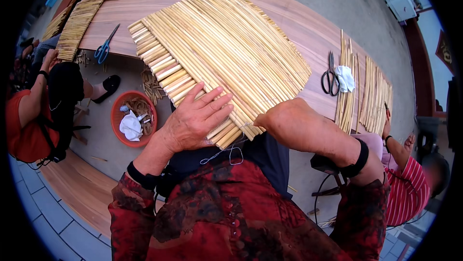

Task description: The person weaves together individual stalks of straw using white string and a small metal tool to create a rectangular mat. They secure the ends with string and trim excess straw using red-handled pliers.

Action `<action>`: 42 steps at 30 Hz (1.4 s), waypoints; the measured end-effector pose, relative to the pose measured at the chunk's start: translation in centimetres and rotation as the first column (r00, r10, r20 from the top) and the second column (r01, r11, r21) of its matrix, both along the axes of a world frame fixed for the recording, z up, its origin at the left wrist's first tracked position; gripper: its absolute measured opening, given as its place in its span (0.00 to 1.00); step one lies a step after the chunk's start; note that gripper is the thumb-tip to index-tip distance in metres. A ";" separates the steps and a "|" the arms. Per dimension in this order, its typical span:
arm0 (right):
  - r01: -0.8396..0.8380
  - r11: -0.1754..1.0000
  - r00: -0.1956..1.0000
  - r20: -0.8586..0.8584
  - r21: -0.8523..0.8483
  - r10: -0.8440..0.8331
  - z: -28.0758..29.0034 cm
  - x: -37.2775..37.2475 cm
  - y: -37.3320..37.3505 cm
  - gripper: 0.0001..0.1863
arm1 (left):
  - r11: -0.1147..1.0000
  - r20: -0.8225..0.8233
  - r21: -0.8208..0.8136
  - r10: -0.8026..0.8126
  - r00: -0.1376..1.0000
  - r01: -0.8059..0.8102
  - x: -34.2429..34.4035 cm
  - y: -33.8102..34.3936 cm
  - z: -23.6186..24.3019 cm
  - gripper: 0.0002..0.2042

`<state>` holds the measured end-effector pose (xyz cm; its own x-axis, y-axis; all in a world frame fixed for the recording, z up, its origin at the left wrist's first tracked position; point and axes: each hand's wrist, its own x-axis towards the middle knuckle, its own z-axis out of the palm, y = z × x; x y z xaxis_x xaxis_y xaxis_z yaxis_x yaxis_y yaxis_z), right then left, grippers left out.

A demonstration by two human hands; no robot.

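A fan-shaped mat of straw-coloured sticks (224, 44) rests on my lap and against the table, with a band of shorter pieces along its left edge. My left hand (195, 121) holds that edge, fingers spread over the top and thumb hidden underneath. My right hand (277, 119) is closed at the lower right edge; its fingertips and what they pinch are hidden. A thin pale thread (219, 157) hangs in loops below the mat, between my hands.
The table (294, 20) bears blue scissors (103, 51), black scissors (330, 78), white cloth (344, 78), loose sticks and other mats. An orange basin (118, 131) holds scraps on the floor. Co-workers sit left (26, 121) and right (405, 188). A wooden bench (82, 188) is lower left.
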<state>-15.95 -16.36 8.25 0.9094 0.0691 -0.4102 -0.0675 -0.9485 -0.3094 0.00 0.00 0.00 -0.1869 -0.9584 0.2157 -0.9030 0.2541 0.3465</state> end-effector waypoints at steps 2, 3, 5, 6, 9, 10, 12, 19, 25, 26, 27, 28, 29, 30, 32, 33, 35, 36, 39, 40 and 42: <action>0.037 0.999 0.994 -0.099 0.003 -0.037 0.4 0.2 0.3 0.06 | 1.000 -0.028 0.002 -0.003 1.000 0.003 0.1 0.0 0.0 0.36; 0.038 0.999 0.996 -0.085 0.002 -0.038 0.2 0.2 0.3 0.06 | 1.000 -0.014 0.001 -0.003 1.000 0.003 0.4 0.0 0.2 0.36; 0.053 0.998 0.994 0.094 0.030 -0.056 -0.4 0.2 0.4 0.05 | 1.000 0.026 -0.006 -0.003 1.000 0.003 1.0 0.1 0.5 0.35; 0.054 0.998 0.994 0.093 0.027 -0.056 -0.2 0.3 0.6 0.05 | 1.000 0.024 -0.009 -0.004 1.000 0.004 1.0 0.1 0.4 0.35; -0.003 0.997 0.998 0.069 -0.079 0.008 0.5 0.5 1.2 0.04 | 1.000 0.029 -0.025 -0.009 1.000 0.009 0.9 0.1 0.1 0.35; -0.009 0.996 0.998 0.066 -0.090 0.015 0.7 0.5 1.4 0.04 | 0.999 0.036 -0.034 -0.010 0.999 0.011 1.0 0.1 0.1 0.34; -0.020 0.995 0.998 0.061 -0.102 0.026 0.8 0.4 1.5 0.04 | 0.999 0.040 -0.045 -0.008 0.999 0.010 0.9 0.2 0.1 0.34; -0.005 0.994 0.983 0.183 -0.111 0.025 0.0 -0.5 1.7 0.04 | 0.995 0.036 -0.097 -0.027 0.999 0.030 0.6 0.0 -0.1 0.30; -0.018 0.989 0.985 0.170 -0.145 0.042 -0.1 -0.3 1.8 0.02 | 0.990 0.076 -0.141 -0.016 0.997 0.026 0.5 0.0 -0.4 0.27; -0.015 0.988 0.984 0.176 -0.152 0.042 -0.1 -0.4 1.8 0.02 | 0.989 0.076 -0.148 -0.017 0.997 0.028 0.4 0.0 -0.5 0.27; -0.015 0.988 0.984 0.174 -0.152 0.042 -0.1 -0.3 1.7 0.02 | 0.989 0.074 -0.148 -0.017 0.997 0.028 0.4 0.0 -0.5 0.27; -0.033 0.990 0.979 0.193 -0.140 0.060 -0.1 -0.1 1.5 0.02 | 0.988 0.068 -0.155 -0.016 0.998 0.027 0.4 0.0 -0.4 0.27; -0.052 0.990 0.974 0.212 -0.129 0.079 -0.1 -0.1 1.4 0.02 | 0.987 0.063 -0.162 -0.015 0.998 0.025 0.4 0.0 -0.4 0.26; -0.054 0.990 0.974 0.211 -0.128 0.080 -0.2 0.0 1.4 0.02 | 0.987 0.063 -0.161 -0.014 0.998 0.024 0.4 0.0 -0.4 0.26; -0.069 0.990 0.977 0.190 -0.125 0.092 -0.5 0.0 1.5 0.02 | 0.986 0.062 -0.167 -0.010 0.998 0.021 0.4 0.1 -0.5 0.27; -0.072 0.989 0.978 0.186 -0.126 0.095 -0.5 -0.1 1.5 0.02 | 0.986 0.058 -0.169 -0.007 0.998 0.017 0.3 0.0 -0.6 0.27; -0.058 0.986 0.984 0.157 -0.156 0.083 -0.5 -0.2 1.7 0.02 | 0.982 0.067 -0.187 0.003 0.998 0.010 0.1 0.0 -0.9 0.27; -0.057 0.986 0.985 0.154 -0.157 0.081 -0.5 -0.3 1.8 0.02 | 0.982 0.064 -0.189 0.001 0.998 0.011 0.1 0.0 -0.9 0.27; -0.048 0.988 0.982 0.173 -0.150 0.074 -0.8 -0.3 1.9 0.02 | 0.981 0.058 -0.193 0.000 0.998 0.011 0.1 0.0 -0.9 0.27; -0.065 0.988 0.980 0.178 -0.137 0.089 -0.9 -0.2 1.7 0.03 | 0.981 0.062 -0.192 0.003 0.998 0.009 0.1 0.0 -0.9 0.27; -0.085 0.988 0.977 0.183 -0.132 0.109 -1.2 -0.1 1.7 0.04 | 0.980 0.068 -0.198 0.009 0.998 0.004 0.2 0.1 -0.9 0.28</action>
<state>-16.06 -14.68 7.09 0.9627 0.1204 -0.2424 0.0751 -0.9792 -0.1883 0.21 0.07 -0.93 -0.2054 -0.8984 0.3882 -0.9236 0.3092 0.2268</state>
